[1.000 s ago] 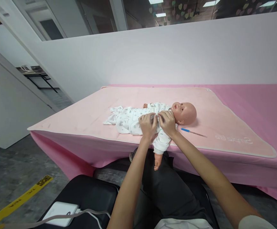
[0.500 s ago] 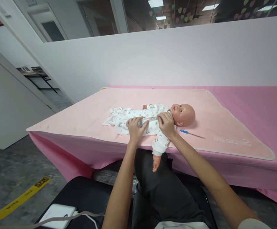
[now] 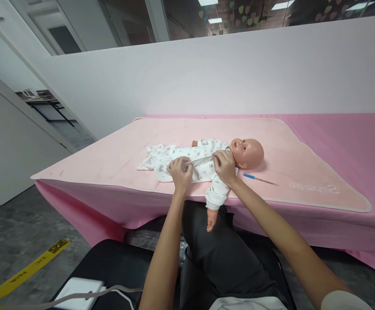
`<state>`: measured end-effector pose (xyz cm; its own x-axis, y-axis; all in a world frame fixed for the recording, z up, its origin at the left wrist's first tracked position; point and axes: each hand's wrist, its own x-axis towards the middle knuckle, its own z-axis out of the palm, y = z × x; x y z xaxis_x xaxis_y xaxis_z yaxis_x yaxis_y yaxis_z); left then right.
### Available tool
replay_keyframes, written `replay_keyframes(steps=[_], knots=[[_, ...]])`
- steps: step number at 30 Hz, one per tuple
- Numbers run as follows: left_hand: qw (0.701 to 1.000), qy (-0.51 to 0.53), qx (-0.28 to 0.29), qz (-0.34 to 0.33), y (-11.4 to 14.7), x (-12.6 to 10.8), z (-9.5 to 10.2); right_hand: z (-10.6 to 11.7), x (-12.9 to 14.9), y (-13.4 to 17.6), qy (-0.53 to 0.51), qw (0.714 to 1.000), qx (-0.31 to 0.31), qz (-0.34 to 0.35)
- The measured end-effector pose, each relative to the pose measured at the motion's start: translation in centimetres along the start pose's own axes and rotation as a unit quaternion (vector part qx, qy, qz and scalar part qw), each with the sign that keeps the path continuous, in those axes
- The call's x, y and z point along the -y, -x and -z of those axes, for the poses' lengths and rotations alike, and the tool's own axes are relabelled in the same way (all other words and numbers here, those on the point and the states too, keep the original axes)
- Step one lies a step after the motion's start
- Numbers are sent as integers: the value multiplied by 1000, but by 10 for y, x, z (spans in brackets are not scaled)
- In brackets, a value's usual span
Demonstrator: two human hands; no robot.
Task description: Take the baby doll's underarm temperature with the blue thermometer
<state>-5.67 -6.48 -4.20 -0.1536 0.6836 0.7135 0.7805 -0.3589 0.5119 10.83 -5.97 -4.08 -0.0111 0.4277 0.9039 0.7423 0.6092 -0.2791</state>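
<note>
A baby doll (image 3: 246, 153) in a white patterned outfit lies on its back, head to the right, one arm hanging over the table edge. Above its chest a thin, clear plastic strip (image 3: 203, 161) stretches between my hands; its exact kind cannot be made out. My left hand (image 3: 180, 173) grips the strip's left end with curled fingers. At the other end, near the doll's neck, my right hand (image 3: 225, 167) pinches it between thumb and fingers. Just right of that hand, a slim stick with a blue end (image 3: 249, 176) and a brownish shaft rests on the mat.
A pale pink mat (image 3: 304, 168) covers much of the table, over a darker pink cloth (image 3: 352, 146). Behind stands a white wall (image 3: 239, 77) with a window above. At lower left, a white device (image 3: 79, 292) with cables lies on a black chair (image 3: 110, 258).
My left hand has shifted slightly left and its fingers have curled in, from more outstretched before. More of the clear strip shows between the hands. The right hand stays almost in place.
</note>
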Motion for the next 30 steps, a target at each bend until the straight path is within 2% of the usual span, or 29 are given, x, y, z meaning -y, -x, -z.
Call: replay_keyframes(steps=[10, 18, 26, 30], knots=[[999, 22, 18, 15, -1, 2, -2, 0, 0, 0, -7, 1000, 0, -1], [999, 3, 31, -7, 0, 0, 0, 0, 0, 1, -4, 1000, 5, -7], [998, -40, 36, -18, 1, 2, -2, -1, -1, 0, 43, 995, 79, 42], [999, -27, 20, -17, 1, 1, -2, -2, -2, 0, 80, 991, 89, 67]])
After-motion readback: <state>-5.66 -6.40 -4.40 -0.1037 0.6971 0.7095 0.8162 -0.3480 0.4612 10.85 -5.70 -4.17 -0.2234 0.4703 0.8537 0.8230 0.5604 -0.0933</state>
